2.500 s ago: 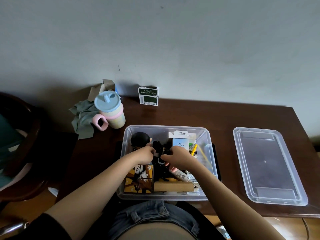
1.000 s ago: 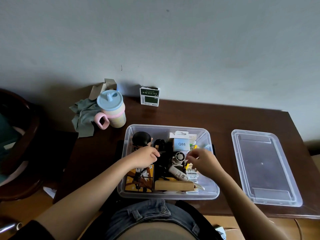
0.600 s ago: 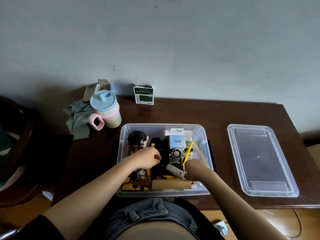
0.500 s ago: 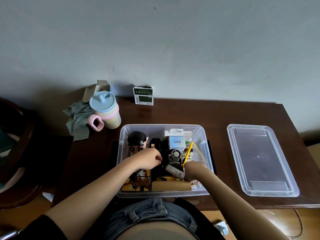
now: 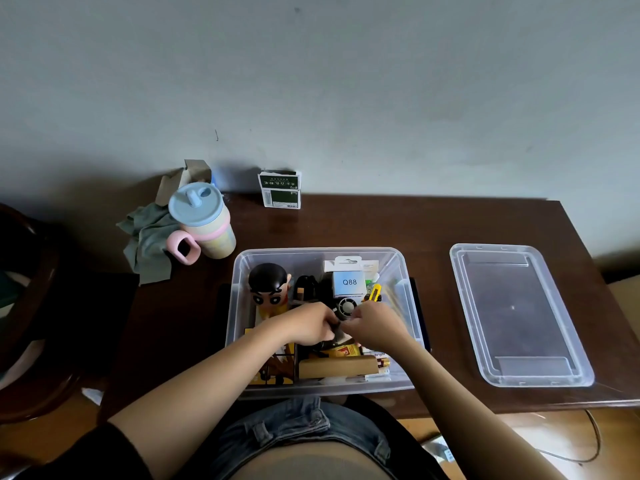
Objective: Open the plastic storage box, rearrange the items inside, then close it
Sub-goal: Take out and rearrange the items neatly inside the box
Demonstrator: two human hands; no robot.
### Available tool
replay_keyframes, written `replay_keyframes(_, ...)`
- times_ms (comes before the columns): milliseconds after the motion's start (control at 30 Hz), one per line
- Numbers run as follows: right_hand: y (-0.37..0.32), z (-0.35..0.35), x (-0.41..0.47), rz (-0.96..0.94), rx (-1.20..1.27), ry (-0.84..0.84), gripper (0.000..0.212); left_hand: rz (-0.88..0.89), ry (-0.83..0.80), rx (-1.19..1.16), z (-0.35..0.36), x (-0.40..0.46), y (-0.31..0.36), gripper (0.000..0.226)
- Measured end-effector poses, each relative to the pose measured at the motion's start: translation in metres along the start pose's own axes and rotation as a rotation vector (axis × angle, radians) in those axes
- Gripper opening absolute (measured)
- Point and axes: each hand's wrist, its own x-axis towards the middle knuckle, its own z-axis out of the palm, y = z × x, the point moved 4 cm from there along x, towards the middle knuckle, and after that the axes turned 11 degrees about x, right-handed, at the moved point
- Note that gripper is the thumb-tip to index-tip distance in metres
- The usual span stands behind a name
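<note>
With the lid (image 5: 519, 313) off, both hands meet mid-box (image 5: 242, 327).
Left hand (image 5: 308, 327) and right hand (image 5: 375, 327) pinch a small dark item; looks light, rigid, best held at its ends.

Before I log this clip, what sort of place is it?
Probably a home room: a dark wooden desk against a plain wall, with a lidded sippy cup and a clear storage box of household odds and ends.
</note>
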Motion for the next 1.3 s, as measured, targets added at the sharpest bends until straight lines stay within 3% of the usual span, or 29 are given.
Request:
replay_keyframes(167, -0.007, 0.006, -0.009, -0.144, 0.144, -0.114, 0.014, -0.059, 0.036, 0.024, 0.004, 0.005, -0.006, 0.011)
replay_keyframes(233, -0.005, 0.002, -0.010, -0.171, 0.149, -0.152, 0.016, -0.067, 0.077, 0.030, 0.004, 0.006, -0.007, 0.020)
replay_keyframes(433, 0.021, -0.007, 0.003, 0.012, -0.174, -0.061, 0.026, -0.003, 0.298, 0.219, 0.003, 0.004, 0.002, 0.030)
replay_keyframes(633, 0.031, 0.014, 0.019, 0.069, -0.258, -0.025, 0.039, -0.027, 0.340, 0.233, 0.001, 0.003, 0.001, 0.023)
replay_keyframes(933, 0.031, 0.013, 0.028, 0.115, -0.452, 0.057, 0.030, 0.051, 0.377, 0.058, 0.005, 0.002, 0.004, 0.024)
replay_keyframes(1100, 0.037, 0.020, 0.027, 0.130, -0.382, -0.102, 0.015, 0.084, 0.367, 0.012, 0.006, 0.001, 0.004, 0.026)
replay_keyframes(1200, 0.038, 0.029, 0.022, 0.100, -0.398, -0.316, 0.036, 0.091, 0.354, 0.008, 0.004, 0.000, 0.001, 0.025)
replay_keyframes(1300, 0.034, 0.031, 0.021, 0.075, -0.418, -0.397, 0.039, 0.087, 0.349, 0.022, 0.003, -0.003, -0.001, 0.025)
